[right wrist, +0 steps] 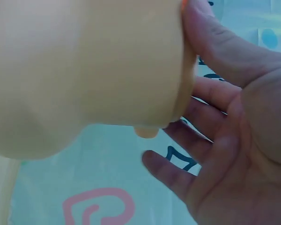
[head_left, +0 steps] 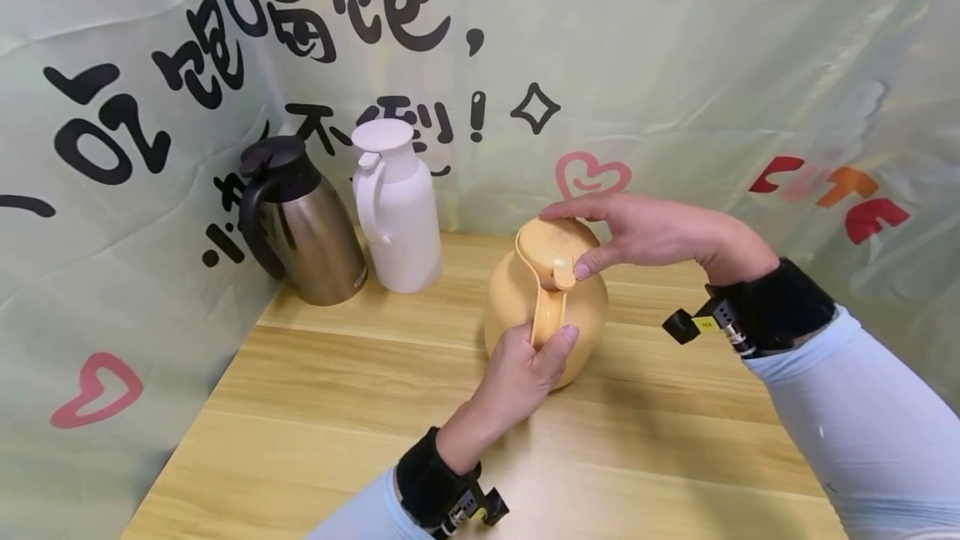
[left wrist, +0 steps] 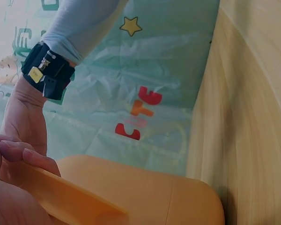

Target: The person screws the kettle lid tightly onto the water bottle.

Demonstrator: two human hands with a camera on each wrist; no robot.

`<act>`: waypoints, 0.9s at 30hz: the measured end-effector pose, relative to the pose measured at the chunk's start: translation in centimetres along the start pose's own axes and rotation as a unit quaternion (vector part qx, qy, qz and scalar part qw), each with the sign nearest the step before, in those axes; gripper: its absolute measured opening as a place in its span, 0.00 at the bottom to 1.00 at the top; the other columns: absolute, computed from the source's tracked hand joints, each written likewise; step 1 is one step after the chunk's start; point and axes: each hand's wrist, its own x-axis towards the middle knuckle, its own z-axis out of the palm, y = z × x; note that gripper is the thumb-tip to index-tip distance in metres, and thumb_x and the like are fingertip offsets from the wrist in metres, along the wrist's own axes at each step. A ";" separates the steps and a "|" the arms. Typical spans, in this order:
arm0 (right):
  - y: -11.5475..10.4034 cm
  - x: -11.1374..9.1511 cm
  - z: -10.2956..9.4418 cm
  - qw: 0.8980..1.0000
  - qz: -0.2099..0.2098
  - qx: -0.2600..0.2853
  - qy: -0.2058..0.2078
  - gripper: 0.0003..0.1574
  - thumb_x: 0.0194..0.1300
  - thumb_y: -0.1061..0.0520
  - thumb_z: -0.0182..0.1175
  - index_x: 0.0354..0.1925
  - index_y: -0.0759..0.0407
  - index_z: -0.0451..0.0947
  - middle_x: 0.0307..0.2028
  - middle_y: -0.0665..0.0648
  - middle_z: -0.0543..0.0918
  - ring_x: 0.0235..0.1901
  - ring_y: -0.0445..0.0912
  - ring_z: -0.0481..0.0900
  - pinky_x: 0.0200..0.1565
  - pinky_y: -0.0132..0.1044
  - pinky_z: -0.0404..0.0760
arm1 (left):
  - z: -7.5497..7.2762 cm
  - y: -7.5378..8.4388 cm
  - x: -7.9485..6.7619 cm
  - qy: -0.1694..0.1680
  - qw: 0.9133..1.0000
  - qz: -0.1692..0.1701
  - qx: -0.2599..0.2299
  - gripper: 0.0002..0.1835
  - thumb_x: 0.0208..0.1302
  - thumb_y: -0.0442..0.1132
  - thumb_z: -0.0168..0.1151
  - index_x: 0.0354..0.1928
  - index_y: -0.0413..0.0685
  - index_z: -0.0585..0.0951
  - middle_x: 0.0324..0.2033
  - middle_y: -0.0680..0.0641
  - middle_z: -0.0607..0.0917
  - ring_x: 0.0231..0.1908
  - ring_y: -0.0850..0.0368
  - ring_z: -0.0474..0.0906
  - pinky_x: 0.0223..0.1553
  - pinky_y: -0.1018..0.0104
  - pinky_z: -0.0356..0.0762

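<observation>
A yellow-orange thermos jug (head_left: 588,319) stands upright on the wooden table, its handle (head_left: 548,317) toward me. My left hand (head_left: 523,373) grips that handle, thumb along its right side. Over the top, my right hand (head_left: 660,233) holds the round lid (head_left: 553,238), thumb beside the small lid lever (head_left: 563,270) and fingers at the far rim. The right wrist view shows the thumb (right wrist: 208,35) on one side of the lid edge and the other fingers on the opposite side. In the left wrist view the jug's body (left wrist: 145,187) fills the lower part.
A bronze thermos jug (head_left: 318,240) with a black top and handle stands at the table's back left. Close beside it is a white thermos jug (head_left: 408,223). A printed cloth backdrop (head_left: 675,65) hangs behind the wooden table (head_left: 337,423).
</observation>
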 end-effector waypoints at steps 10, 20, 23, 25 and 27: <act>0.0 -0.2 1.4 0.996 0.019 -0.035 0.076 0.51 0.46 0.30 0.70 0.66 0.40 0.67 0.65 0.46 0.70 0.67 0.45 0.60 0.65 0.50 0.63 | 0.5 0.3 -0.3 0.025 1.000 0.006 0.014 0.24 0.71 0.54 0.52 0.19 0.47 0.70 0.12 0.52 0.69 0.13 0.62 0.65 0.16 0.70 0.64; -0.8 -0.4 1.6 0.993 0.035 -0.079 0.087 0.53 0.48 0.27 0.67 0.68 0.44 0.66 0.66 0.50 0.71 0.70 0.51 0.55 0.67 0.54 0.59 | 0.8 0.6 -0.2 0.040 0.999 0.008 0.017 0.24 0.72 0.54 0.52 0.20 0.47 0.70 0.11 0.51 0.70 0.13 0.60 0.65 0.15 0.69 0.63; -0.8 -0.4 1.5 0.991 0.024 -0.099 0.083 0.52 0.50 0.27 0.65 0.68 0.47 0.66 0.66 0.52 0.71 0.70 0.54 0.55 0.68 0.55 0.56 | 0.9 0.7 -0.2 0.042 0.999 0.006 0.015 0.25 0.72 0.54 0.51 0.19 0.47 0.70 0.11 0.51 0.70 0.12 0.60 0.65 0.15 0.69 0.63; -0.8 -0.4 1.5 0.991 0.014 -0.108 0.083 0.52 0.51 0.28 0.65 0.68 0.49 0.66 0.66 0.53 0.71 0.69 0.54 0.57 0.68 0.56 0.57 | 0.9 0.6 -0.2 0.043 0.999 0.004 0.014 0.25 0.71 0.55 0.51 0.19 0.47 0.70 0.11 0.51 0.70 0.12 0.60 0.65 0.15 0.69 0.63; -0.8 -0.5 1.5 0.991 0.008 -0.107 0.083 0.51 0.52 0.29 0.65 0.67 0.50 0.66 0.65 0.53 0.71 0.68 0.53 0.60 0.66 0.55 0.60 | 1.0 0.5 -0.2 0.043 0.999 0.002 0.013 0.26 0.71 0.55 0.52 0.19 0.47 0.70 0.11 0.51 0.70 0.12 0.60 0.65 0.14 0.69 0.63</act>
